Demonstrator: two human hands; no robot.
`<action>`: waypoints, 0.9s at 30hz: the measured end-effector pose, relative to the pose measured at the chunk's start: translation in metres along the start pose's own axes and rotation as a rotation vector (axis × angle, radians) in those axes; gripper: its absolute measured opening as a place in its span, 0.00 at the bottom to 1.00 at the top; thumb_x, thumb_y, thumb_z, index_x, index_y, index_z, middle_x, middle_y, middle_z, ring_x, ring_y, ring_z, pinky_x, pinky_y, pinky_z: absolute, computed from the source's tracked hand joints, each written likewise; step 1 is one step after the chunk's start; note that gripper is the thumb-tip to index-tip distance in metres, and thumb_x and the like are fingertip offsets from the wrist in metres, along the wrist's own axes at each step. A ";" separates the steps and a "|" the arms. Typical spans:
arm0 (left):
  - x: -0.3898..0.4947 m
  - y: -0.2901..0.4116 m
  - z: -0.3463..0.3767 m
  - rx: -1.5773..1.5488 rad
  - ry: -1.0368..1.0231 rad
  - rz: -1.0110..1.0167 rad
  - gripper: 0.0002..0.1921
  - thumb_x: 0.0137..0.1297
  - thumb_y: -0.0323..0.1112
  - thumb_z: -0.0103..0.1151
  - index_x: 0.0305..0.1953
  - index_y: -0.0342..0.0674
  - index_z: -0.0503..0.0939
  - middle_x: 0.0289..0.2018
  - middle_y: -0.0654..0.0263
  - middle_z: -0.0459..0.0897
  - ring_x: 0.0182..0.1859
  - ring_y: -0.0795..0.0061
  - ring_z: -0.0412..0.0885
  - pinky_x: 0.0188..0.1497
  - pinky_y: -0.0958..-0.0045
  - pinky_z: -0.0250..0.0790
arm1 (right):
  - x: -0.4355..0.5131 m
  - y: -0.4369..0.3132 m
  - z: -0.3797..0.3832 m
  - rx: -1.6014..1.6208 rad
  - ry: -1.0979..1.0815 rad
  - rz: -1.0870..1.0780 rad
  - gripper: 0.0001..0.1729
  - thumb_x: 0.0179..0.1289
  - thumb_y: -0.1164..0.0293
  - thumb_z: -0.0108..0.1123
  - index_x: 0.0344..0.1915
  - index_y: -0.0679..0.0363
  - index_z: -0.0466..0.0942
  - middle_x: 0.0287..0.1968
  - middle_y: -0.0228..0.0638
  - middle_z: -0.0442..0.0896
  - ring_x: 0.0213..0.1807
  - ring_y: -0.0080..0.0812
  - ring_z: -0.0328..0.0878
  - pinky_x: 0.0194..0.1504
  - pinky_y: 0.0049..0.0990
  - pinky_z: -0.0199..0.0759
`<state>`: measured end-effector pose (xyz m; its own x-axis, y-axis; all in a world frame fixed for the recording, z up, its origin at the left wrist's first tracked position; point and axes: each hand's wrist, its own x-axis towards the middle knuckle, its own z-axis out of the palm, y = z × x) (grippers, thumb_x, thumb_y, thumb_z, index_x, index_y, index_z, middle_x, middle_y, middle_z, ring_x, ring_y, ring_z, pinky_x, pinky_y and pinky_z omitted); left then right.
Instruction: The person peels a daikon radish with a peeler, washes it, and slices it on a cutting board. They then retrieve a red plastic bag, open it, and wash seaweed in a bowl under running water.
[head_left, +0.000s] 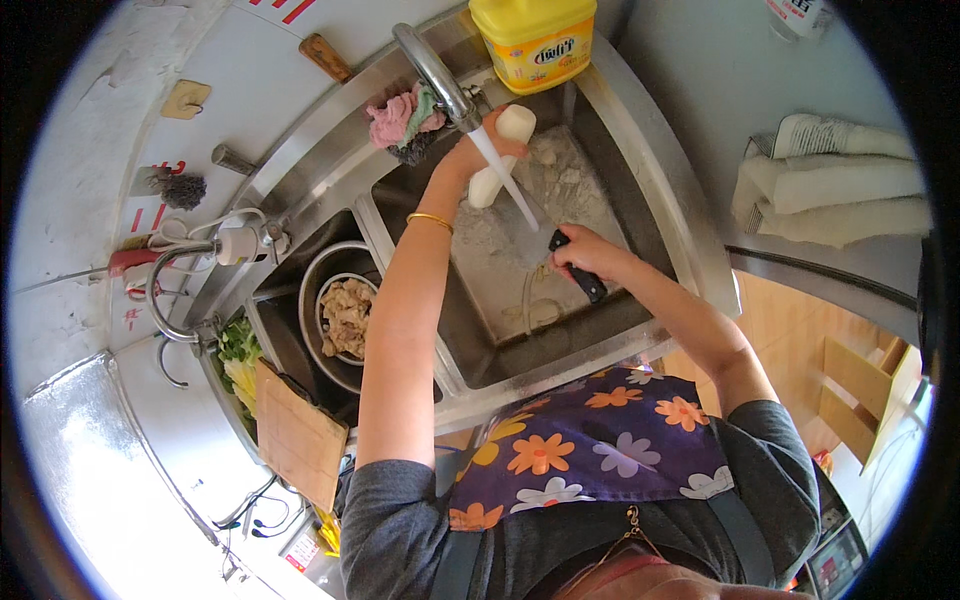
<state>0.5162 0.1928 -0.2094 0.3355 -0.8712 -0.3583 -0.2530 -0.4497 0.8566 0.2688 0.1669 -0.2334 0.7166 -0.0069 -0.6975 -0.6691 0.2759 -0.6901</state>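
My left hand (502, 146) grips a long, pale peeled root vegetable (489, 187) over the right basin of a steel sink (660, 225). Its two ends show on either side of my fingers. In my right hand (596, 251) is the black handle (576, 264) of a kitchen knife. The broad blade (529, 229) points towards the vegetable and is partly hidden by running water (504, 172). That stream falls from a chrome faucet (442, 82) beside my left hand. Pale scraps and peel strips (531, 300) lie in the basin, where the water looks cloudy.
A yellow detergent jug (536, 45) stands at the sink's back corner, near pink and green cloths (405, 120). In the left basin, a metal bowl (309, 300) holds a smaller bowl of raw-looking meat pieces (346, 315). A wooden cutting board (300, 442) leans beside leafy vegetables (240, 375).
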 end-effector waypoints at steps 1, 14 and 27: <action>-0.002 0.001 0.001 -0.009 0.042 -0.018 0.39 0.39 0.40 0.69 0.58 0.39 0.68 0.47 0.58 0.77 0.47 0.64 0.75 0.50 0.65 0.68 | -0.007 0.000 0.001 -0.204 0.077 -0.040 0.17 0.51 0.76 0.49 0.43 0.70 0.68 0.27 0.44 0.76 0.22 0.32 0.73 0.25 0.30 0.68; 0.011 0.023 -0.021 -0.097 0.305 0.162 0.33 0.45 0.45 0.70 0.51 0.36 0.69 0.44 0.55 0.78 0.43 0.62 0.78 0.46 0.63 0.73 | 0.006 0.031 -0.027 -1.446 0.380 -0.270 0.25 0.50 0.78 0.55 0.51 0.66 0.66 0.41 0.49 0.75 0.34 0.43 0.79 0.32 0.34 0.75; -0.125 0.004 -0.011 -0.139 0.462 -0.102 0.32 0.42 0.35 0.65 0.53 0.34 0.69 0.48 0.56 0.76 0.50 0.66 0.75 0.53 0.70 0.65 | 0.114 0.107 -0.033 -1.413 0.362 -0.412 0.21 0.53 0.77 0.53 0.50 0.68 0.70 0.38 0.50 0.77 0.41 0.45 0.76 0.41 0.41 0.71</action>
<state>0.4835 0.3020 -0.1568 0.7274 -0.6317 -0.2681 -0.0846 -0.4702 0.8785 0.2724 0.1642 -0.3928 0.9504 -0.1384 -0.2786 -0.2252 -0.9240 -0.3091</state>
